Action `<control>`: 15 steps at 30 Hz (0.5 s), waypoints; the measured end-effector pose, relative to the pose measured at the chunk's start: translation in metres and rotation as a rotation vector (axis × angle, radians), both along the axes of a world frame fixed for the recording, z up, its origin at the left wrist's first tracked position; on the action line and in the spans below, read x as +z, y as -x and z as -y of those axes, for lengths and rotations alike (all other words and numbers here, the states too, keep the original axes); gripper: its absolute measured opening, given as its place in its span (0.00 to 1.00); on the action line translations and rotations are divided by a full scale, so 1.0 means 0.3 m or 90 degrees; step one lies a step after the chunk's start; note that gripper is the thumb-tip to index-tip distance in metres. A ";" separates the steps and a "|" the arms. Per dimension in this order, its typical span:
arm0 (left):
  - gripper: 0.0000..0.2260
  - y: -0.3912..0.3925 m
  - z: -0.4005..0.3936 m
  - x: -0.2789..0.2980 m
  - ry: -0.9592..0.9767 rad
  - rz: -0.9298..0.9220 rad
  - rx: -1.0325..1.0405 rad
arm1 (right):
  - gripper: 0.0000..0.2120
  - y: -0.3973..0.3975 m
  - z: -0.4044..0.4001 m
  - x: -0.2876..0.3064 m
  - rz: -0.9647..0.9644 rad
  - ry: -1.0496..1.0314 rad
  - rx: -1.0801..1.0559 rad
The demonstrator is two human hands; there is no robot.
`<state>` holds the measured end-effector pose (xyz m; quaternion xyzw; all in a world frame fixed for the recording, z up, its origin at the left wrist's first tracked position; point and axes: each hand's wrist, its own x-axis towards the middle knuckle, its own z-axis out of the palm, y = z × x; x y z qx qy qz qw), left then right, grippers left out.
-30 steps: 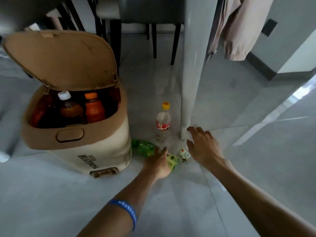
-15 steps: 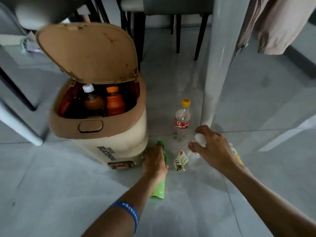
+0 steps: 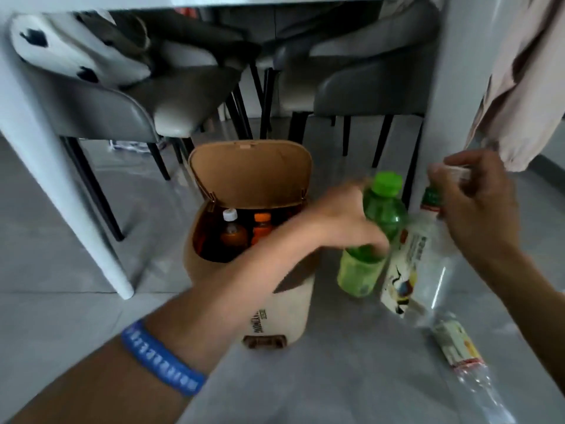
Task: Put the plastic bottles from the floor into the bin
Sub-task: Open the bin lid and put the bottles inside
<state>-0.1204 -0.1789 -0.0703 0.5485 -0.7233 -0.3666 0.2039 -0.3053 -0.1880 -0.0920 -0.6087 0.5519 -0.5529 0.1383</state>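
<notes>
My left hand [image 3: 345, 221] grips a green plastic bottle [image 3: 371, 237] around its middle, held upright in the air just right of the bin. My right hand [image 3: 477, 203] holds a clear bottle with a white label [image 3: 409, 270] by its neck, hanging beside the green one. The beige bin [image 3: 293, 304] stands on the floor with its lid [image 3: 250, 175] tipped up; several bottles with white and orange caps stand inside it. Another clear crushed bottle [image 3: 461, 356] lies on the floor at the lower right.
A white table leg [image 3: 61, 191] stands left of the bin and a wide white leg [image 3: 440, 102] right of it. Grey chairs [image 3: 128, 114] with dark legs crowd behind the bin. A pale garment [image 3: 519, 81] hangs at the right edge.
Both hands have lifted their bottles off the floor; the green one now stands upright in my left hand beside the bin. The view has tilted up toward the chairs.
</notes>
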 end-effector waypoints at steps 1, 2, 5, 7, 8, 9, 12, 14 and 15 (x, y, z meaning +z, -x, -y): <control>0.28 -0.066 0.013 0.102 0.036 -0.034 0.027 | 0.14 -0.041 0.002 0.046 0.036 0.038 0.011; 0.27 -0.133 0.021 0.193 0.062 -0.066 0.051 | 0.14 -0.083 0.001 0.082 0.061 0.070 0.022; 0.29 -0.321 0.028 0.316 0.134 -0.122 0.089 | 0.11 -0.224 -0.007 0.150 0.050 0.134 0.035; 0.29 -0.434 0.032 0.294 0.152 -0.128 0.105 | 0.13 -0.309 -0.008 0.166 0.063 0.120 0.069; 0.31 -0.488 0.035 0.265 0.148 -0.096 0.117 | 0.14 -0.349 -0.007 0.173 0.075 0.114 0.092; 0.35 -0.535 0.035 0.227 0.136 -0.038 0.121 | 0.15 -0.380 -0.004 0.174 0.081 0.113 0.110; 0.42 -0.624 0.027 0.115 0.059 0.073 0.115 | 0.16 -0.472 -0.001 0.161 0.052 0.106 0.155; 0.40 -0.642 0.028 0.068 0.053 0.015 0.120 | 0.17 -0.521 0.012 0.117 -0.031 0.076 0.163; 0.39 -0.642 0.030 0.055 0.066 -0.005 0.120 | 0.17 -0.538 0.023 0.085 -0.092 0.055 0.155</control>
